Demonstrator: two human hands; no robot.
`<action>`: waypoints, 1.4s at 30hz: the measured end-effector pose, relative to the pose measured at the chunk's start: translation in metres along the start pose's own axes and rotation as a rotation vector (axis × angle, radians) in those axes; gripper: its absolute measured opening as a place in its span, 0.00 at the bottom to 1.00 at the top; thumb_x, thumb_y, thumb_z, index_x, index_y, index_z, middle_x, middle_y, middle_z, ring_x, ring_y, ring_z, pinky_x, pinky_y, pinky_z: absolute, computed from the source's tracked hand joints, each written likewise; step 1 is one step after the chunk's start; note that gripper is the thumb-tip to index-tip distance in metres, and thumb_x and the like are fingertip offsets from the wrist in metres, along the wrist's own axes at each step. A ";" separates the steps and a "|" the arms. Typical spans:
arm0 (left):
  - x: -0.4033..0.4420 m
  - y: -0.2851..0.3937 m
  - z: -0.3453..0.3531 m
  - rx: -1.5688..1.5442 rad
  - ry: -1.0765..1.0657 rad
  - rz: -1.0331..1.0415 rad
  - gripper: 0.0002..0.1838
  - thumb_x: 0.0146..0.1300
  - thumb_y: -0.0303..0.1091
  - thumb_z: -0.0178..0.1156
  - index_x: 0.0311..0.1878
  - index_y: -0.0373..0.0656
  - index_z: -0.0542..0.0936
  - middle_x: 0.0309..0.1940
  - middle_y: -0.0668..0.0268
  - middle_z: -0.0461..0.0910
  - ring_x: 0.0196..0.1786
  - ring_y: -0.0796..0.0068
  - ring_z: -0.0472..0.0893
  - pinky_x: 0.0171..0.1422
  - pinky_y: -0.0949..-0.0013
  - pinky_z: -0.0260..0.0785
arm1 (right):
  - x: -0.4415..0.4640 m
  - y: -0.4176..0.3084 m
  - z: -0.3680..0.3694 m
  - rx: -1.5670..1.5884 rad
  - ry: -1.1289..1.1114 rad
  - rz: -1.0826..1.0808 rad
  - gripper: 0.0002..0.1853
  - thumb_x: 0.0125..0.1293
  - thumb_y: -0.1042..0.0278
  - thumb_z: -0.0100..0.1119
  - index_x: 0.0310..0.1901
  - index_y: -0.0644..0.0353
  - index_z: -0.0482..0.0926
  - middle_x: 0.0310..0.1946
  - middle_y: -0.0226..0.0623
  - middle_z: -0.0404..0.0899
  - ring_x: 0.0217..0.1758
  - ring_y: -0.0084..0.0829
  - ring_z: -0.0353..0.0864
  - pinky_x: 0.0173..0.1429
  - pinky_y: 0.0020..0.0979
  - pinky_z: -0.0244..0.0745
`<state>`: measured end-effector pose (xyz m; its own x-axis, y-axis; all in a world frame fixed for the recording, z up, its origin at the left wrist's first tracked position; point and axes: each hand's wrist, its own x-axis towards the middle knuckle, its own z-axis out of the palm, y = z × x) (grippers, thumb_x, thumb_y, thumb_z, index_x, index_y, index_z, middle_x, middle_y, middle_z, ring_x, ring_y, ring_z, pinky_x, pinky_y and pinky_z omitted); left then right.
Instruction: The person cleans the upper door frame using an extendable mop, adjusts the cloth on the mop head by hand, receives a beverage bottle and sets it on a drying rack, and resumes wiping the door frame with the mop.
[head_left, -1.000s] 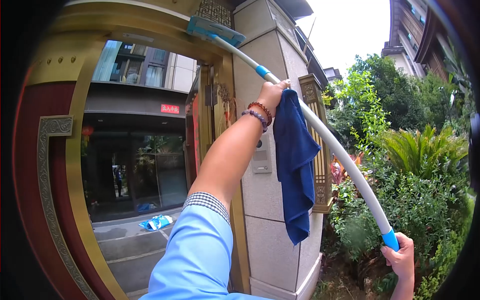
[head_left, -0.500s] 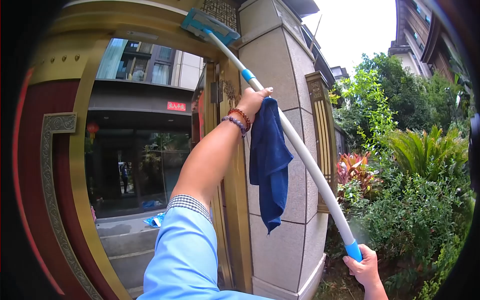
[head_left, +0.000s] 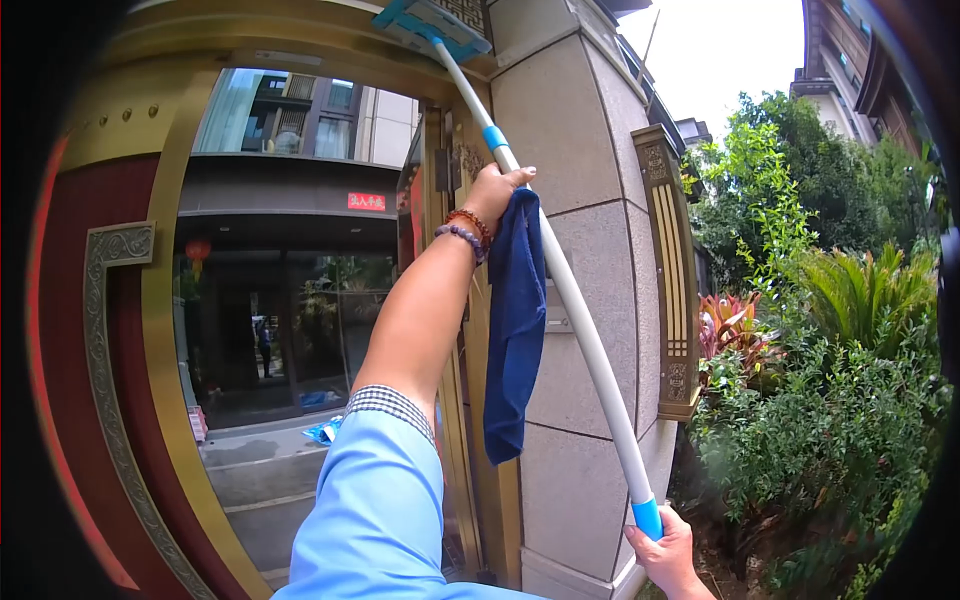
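Observation:
My left hand [head_left: 495,193], with two bead bracelets at its wrist, is closed around the upper part of a flat mop's pale pole [head_left: 590,340]. A dark blue cloth [head_left: 515,330] hangs down from that same hand, beside the pole. Lower down, my right hand [head_left: 665,550] grips the blue end of the pole. The blue mop head [head_left: 435,30] is up at the top of the gold door frame, near the stone pillar; its upper edge is partly cut off by the view. Whether its pad touches the frame, I cannot tell.
A red and gold door [head_left: 125,350] stands at the left. Through the doorway are grey steps [head_left: 260,500] and a blue plastic packet [head_left: 323,430]. A stone pillar [head_left: 580,400] carries a bronze lamp panel [head_left: 668,290]. Bushes [head_left: 820,430] grow at the right.
The pole's lower end and my right hand have moved left. The mop head has shifted slightly right and up in view. The blue cloth hangs narrower, a little further left.

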<state>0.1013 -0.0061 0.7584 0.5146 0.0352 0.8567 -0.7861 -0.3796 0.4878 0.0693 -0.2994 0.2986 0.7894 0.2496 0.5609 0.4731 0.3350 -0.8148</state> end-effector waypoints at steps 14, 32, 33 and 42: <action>0.014 -0.066 -0.039 0.524 0.169 -0.014 0.22 0.50 0.38 0.74 0.41 0.32 0.79 0.36 0.55 0.83 0.37 0.66 0.84 0.44 0.64 0.76 | 0.050 0.105 0.084 -0.366 0.096 -0.100 0.17 0.56 0.60 0.69 0.32 0.64 0.73 0.19 0.45 0.76 0.22 0.38 0.77 0.30 0.38 0.72; -0.063 -0.003 -0.115 0.517 0.146 -0.048 0.17 0.59 0.28 0.65 0.47 0.34 0.70 0.31 0.61 0.80 0.30 0.73 0.82 0.33 0.70 0.77 | 0.036 0.116 0.173 -0.559 -0.104 -0.122 0.19 0.59 0.58 0.65 0.38 0.64 0.69 0.25 0.57 0.80 0.32 0.60 0.80 0.35 0.53 0.74; -0.064 -0.001 -0.119 0.487 0.128 -0.023 0.17 0.60 0.28 0.65 0.47 0.35 0.70 0.31 0.61 0.80 0.30 0.73 0.82 0.33 0.70 0.77 | 0.040 0.119 0.173 -0.548 -0.109 -0.138 0.19 0.59 0.57 0.64 0.39 0.63 0.69 0.25 0.57 0.80 0.32 0.61 0.80 0.36 0.54 0.74; -0.050 -0.033 -0.124 0.375 0.166 0.137 0.15 0.62 0.30 0.64 0.46 0.37 0.69 0.28 0.63 0.80 0.29 0.74 0.82 0.33 0.70 0.77 | 0.126 0.168 0.164 -0.644 -0.002 -0.251 0.17 0.59 0.59 0.64 0.39 0.61 0.69 0.24 0.55 0.79 0.28 0.59 0.80 0.33 0.55 0.74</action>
<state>0.0593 0.1189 0.7205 0.3278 0.0976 0.9397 -0.6485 -0.7000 0.2989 0.1839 -0.0623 0.2568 0.6251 0.2372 0.7436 0.7801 -0.2230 -0.5846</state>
